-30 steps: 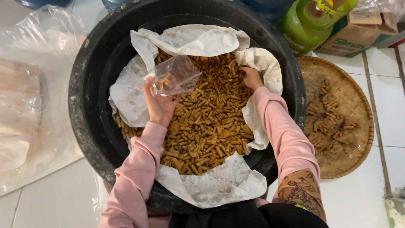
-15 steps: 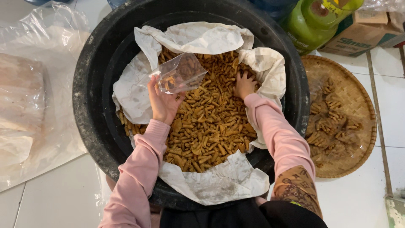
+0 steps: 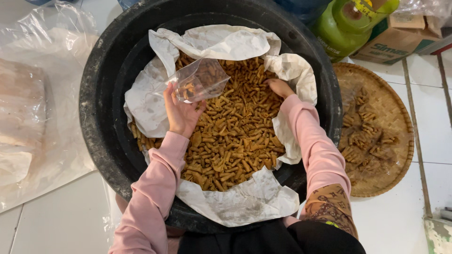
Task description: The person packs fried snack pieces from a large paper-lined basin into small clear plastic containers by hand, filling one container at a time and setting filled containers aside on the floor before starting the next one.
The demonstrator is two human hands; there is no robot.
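Observation:
A big black tub (image 3: 101, 89) lined with greasy white paper (image 3: 235, 202) holds a heap of small golden-brown fried snack sticks (image 3: 235, 136). My left hand (image 3: 181, 113) holds a clear plastic bag (image 3: 200, 80) open above the heap's left side; a few sticks lie inside the bag. My right hand (image 3: 278, 87) rests palm down in the sticks at the heap's far right edge, next to the paper lining; whether it grips any sticks is hidden. Both arms wear pink sleeves.
A round woven bamboo tray (image 3: 376, 131) with several clumps of the snack lies right of the tub. A green gas cylinder (image 3: 351, 23) and a cardboard box (image 3: 400, 37) stand behind it. Large clear plastic bags (image 3: 33, 103) lie on the white tiled floor at left.
My right hand has stayed in the sticks at the heap's far right edge. My left hand has kept the bag in about the same place above the heap.

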